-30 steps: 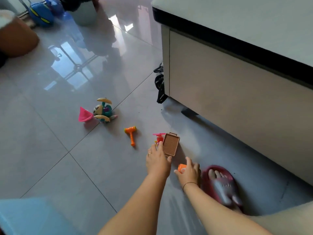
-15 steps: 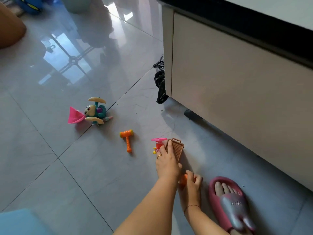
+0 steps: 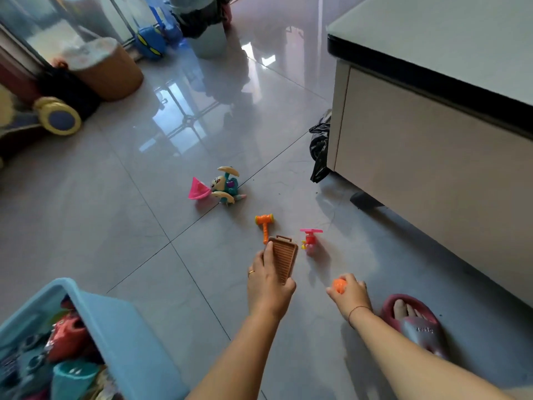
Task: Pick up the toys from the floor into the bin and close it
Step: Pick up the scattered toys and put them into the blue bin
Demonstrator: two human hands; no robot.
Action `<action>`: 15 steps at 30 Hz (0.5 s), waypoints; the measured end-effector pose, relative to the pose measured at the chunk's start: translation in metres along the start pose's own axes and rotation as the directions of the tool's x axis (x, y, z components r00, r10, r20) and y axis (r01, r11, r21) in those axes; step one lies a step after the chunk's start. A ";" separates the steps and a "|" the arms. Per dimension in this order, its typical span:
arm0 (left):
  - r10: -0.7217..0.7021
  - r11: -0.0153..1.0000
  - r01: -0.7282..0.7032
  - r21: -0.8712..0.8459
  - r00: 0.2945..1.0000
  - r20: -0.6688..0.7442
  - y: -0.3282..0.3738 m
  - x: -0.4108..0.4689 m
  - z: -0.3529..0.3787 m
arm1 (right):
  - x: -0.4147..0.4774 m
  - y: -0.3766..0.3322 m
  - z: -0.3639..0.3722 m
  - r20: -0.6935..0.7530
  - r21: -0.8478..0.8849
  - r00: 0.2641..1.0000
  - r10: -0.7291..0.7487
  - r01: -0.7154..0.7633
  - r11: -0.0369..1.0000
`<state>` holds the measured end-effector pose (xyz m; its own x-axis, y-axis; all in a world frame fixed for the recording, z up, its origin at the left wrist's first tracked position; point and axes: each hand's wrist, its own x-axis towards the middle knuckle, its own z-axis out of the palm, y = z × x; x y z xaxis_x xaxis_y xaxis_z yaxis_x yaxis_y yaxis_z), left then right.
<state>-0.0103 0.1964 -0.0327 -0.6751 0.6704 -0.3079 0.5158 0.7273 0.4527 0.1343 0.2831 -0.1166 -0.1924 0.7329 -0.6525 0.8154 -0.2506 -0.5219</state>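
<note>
My left hand (image 3: 268, 287) grips a brown ribbed toy board (image 3: 285, 260), lifted off the grey tile floor. My right hand (image 3: 350, 293) is closed around a small orange ball (image 3: 339, 285). On the floor ahead lie an orange toy hammer (image 3: 264, 223), a small pink and red propeller toy (image 3: 310, 239), and farther off a teal animal toy with a pink cone (image 3: 217, 187). The light blue bin (image 3: 121, 321) stands at the lower left, lidless, with several toys inside.
A beige cabinet with a black-edged top (image 3: 432, 140) fills the right side, a black bag (image 3: 319, 145) at its corner. My foot in a dark red slipper (image 3: 412, 321) is at lower right. A brown basket (image 3: 106, 70), ride-on toy wheel (image 3: 59, 119) and buckets sit at the back.
My left hand has lifted the brown board off the floor and drawn it back toward me. My right hand has raised the orange ball. The view has pulled back, showing the bin.
</note>
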 end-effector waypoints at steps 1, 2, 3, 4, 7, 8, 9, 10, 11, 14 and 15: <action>0.000 1.000 -0.002 -0.028 0.999 -0.050 -0.007 -0.011 -0.012 | -0.011 -0.009 0.003 0.010 0.014 0.999 -0.032 0.032 0.999; 0.002 0.998 -0.008 -0.058 0.994 -0.107 -0.014 -0.024 -0.025 | -0.023 -0.020 0.008 0.025 0.041 0.997 -0.070 0.069 0.997; -0.001 0.996 -0.013 -0.087 0.986 -0.165 -0.022 -0.038 -0.036 | -0.035 -0.034 0.016 0.044 0.071 0.993 -0.113 0.109 0.991; -0.015 0.993 -0.011 -0.117 0.975 -0.221 -0.030 -0.053 -0.048 | -0.049 -0.048 0.025 0.066 0.106 0.985 -0.158 0.150 0.983; -0.145 0.976 0.062 -0.209 0.901 -0.409 -0.062 -0.099 -0.080 | -0.097 -0.094 0.062 0.166 0.230 0.938 -0.305 0.264 0.937; -0.220 0.962 0.108 -0.252 0.852 -0.475 -0.075 -0.113 -0.092 | -0.118 -0.111 0.076 0.196 0.267 0.913 -0.358 0.301 0.915; -0.299 0.941 0.150 -0.303 0.788 -0.538 -0.090 -0.126 -0.104 | -0.141 -0.127 0.089 0.224 0.301 0.884 -0.410 0.338 0.892; -0.374 0.916 0.184 -0.357 0.711 -0.595 -0.105 -0.138 -0.116 | -0.165 -0.142 0.102 0.251 0.337 0.848 -0.467 0.376 0.863; -0.449 0.886 0.214 -0.412 0.622 -0.642 -0.122 -0.149 -0.127 | -0.189 -0.155 0.115 0.283 0.365 0.808 -0.517 0.408 0.837; -0.630 0.776 0.312 -0.548 0.363 -0.687 -0.174 -0.185 -0.150 | -0.255 -0.178 0.152 0.405 0.391 0.661 -0.632 0.500 0.773; -0.675 0.736 0.349 -0.580 0.301 -0.674 -0.187 -0.198 -0.154 | -0.274 -0.179 0.162 0.444 0.378 0.616 -0.650 0.529 0.760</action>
<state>-0.0546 -0.0951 0.0725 -0.9067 -0.3878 0.1659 -0.1625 0.6841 0.7111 -0.0477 0.0253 0.0667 -0.8912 0.3340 -0.3068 0.3111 -0.0420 -0.9494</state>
